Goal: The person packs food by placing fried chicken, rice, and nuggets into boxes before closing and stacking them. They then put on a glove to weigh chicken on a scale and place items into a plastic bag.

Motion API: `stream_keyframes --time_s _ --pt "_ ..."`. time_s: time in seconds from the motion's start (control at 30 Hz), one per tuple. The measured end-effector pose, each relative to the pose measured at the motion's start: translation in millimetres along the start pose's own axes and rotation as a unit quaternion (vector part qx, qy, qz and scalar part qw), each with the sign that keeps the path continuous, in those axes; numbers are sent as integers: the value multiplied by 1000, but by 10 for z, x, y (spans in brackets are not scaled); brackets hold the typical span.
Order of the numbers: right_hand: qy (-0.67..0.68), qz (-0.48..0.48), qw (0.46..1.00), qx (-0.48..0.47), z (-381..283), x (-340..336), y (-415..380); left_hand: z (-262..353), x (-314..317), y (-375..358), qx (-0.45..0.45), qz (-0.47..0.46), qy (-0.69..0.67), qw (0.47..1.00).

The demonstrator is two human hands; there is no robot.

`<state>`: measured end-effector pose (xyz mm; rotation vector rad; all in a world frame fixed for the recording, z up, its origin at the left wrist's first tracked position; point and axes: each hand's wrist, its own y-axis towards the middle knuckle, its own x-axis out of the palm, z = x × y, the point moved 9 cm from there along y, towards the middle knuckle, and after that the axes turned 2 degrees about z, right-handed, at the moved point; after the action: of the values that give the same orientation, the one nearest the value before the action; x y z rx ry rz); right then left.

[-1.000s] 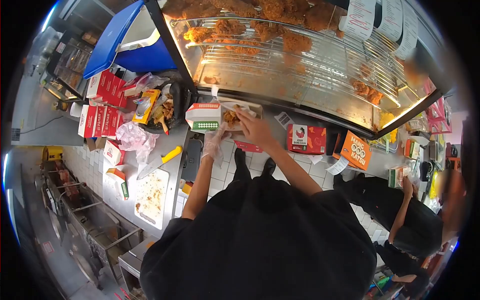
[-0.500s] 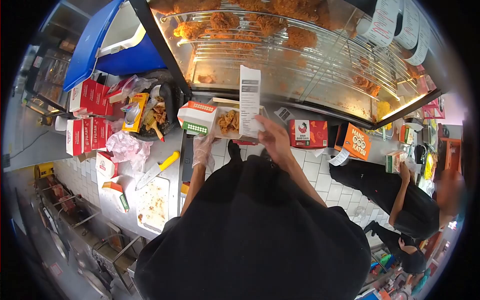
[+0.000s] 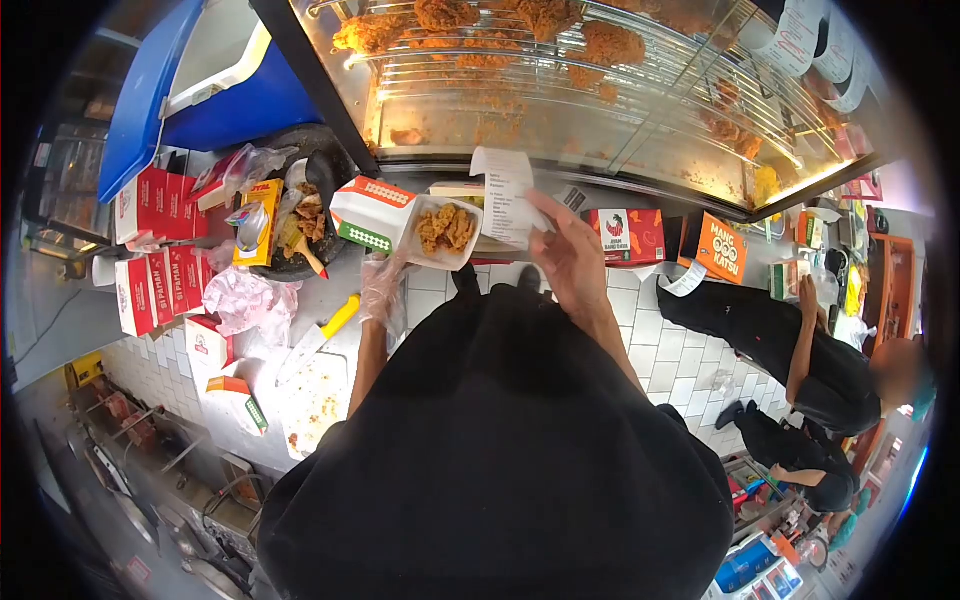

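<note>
In a clear plastic glove, my left hand [image 3: 382, 290] grips the near left corner of an open takeaway box [image 3: 443, 262]. Pieces of fried chicken [image 3: 448, 228] lie in its white tray part, and its red, white and green lid [image 3: 375, 210] is folded back to the left. A long printed receipt [image 3: 510, 205] is pinched by the bare fingers of my right hand [image 3: 575, 260], just right of the box; its top end curls over. Behind the receipt, part of the counter is hidden.
A heated glass cabinet [image 3: 480, 160] with fried chicken on racks rises ahead. To the left are a stone mortar [image 3: 335, 175], a yellow-handled knife [image 3: 340, 317], a cutting board [image 3: 320, 400] and red boxes [image 3: 165, 210]. A red box [image 3: 630, 237] and a co-worker [image 3: 780, 330] are on the right.
The box has tipped toward me and come nearer, showing more chicken. The receipt has shifted slightly right and its top now curls. My view has moved a little.
</note>
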<state>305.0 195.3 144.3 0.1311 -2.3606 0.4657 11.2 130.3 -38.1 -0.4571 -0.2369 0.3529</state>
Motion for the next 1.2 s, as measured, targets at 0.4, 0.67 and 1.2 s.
stream_keyframes --time_s 0.4,0.67,1.2 --pt "-420 145 891 -94 -615 -817 -302 242 -296 -356 -27 10 141 990" --pt "-576 -70 812 -61 291 -492 435 333 -127 -252 17 3 303 953" --pt "-771 -52 574 -272 631 -229 397 8 714 -141 39 -36 -47 997"
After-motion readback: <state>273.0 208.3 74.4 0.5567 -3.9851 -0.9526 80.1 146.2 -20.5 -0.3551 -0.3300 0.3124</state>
